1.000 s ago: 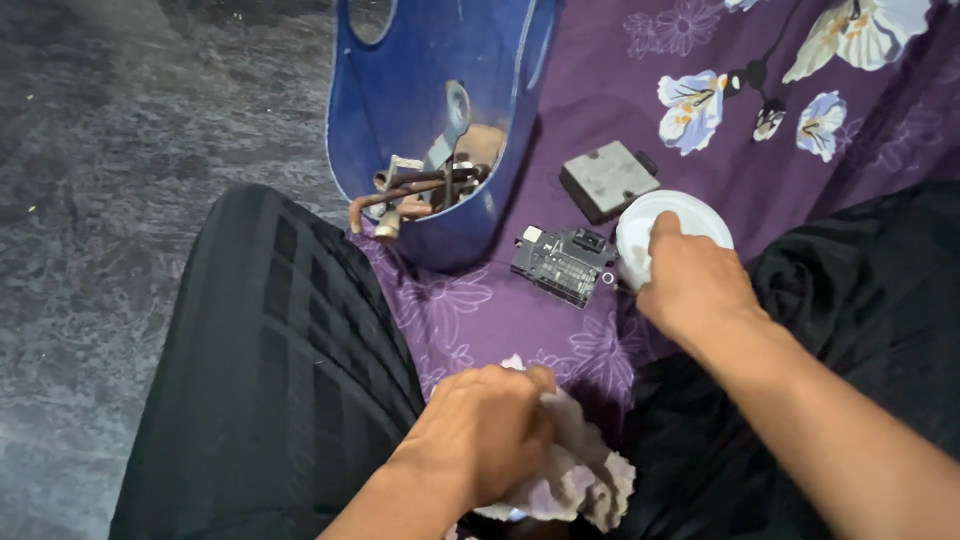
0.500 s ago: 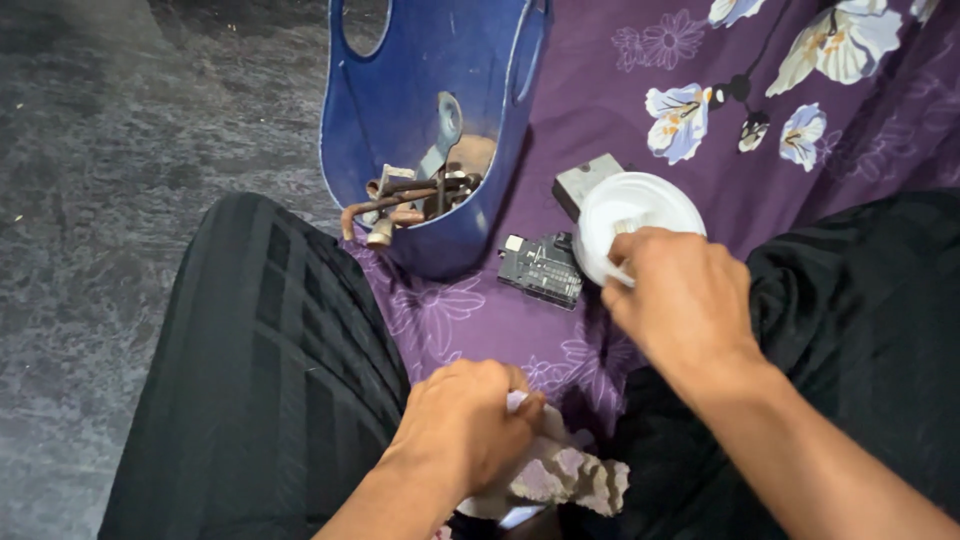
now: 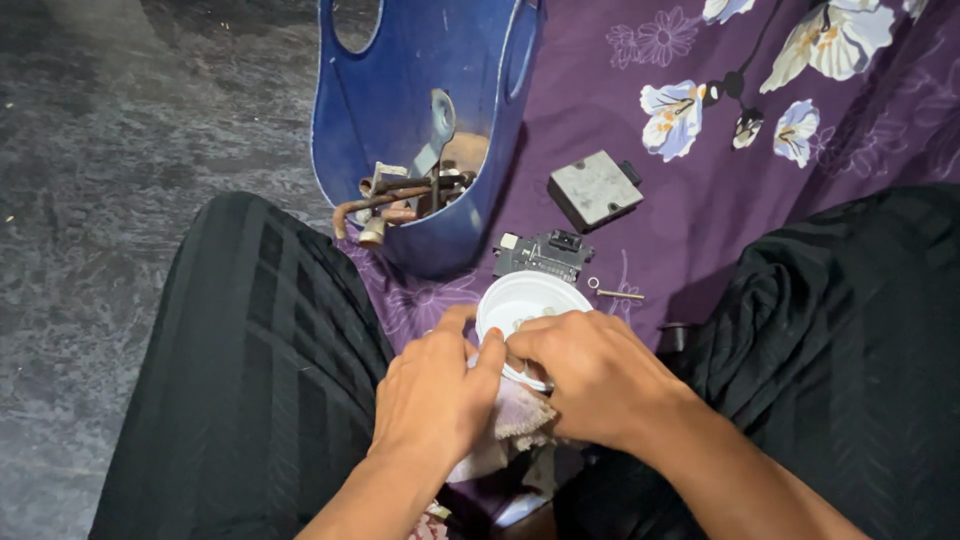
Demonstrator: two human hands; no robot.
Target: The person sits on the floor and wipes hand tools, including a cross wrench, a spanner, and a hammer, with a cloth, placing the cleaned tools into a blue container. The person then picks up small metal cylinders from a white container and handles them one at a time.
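My right hand (image 3: 590, 375) grips a small white round dish (image 3: 530, 300) by its near rim, with small bits lying inside it. My left hand (image 3: 435, 390) holds a pale lilac cloth (image 3: 505, 420) bunched under the dish, its fingers touching the dish's left edge. Both hands meet between my knees, over the purple flowered sheet (image 3: 700, 200). Just beyond the dish lies a black electronic module (image 3: 543, 256) with a white connector, and farther back a grey flat box (image 3: 595, 188).
A blue plastic tub (image 3: 420, 110) lies tipped at the top, holding rusty pipes and metal fittings (image 3: 400, 195). A small screw and washer (image 3: 615, 291) rest on the sheet right of the dish. Dark grey floor (image 3: 120, 170) spreads to the left. My black-trousered legs flank the hands.
My right hand lifted the white dish from beside the grey box and carried it toward me. My left hand rose with the cloth to meet it.
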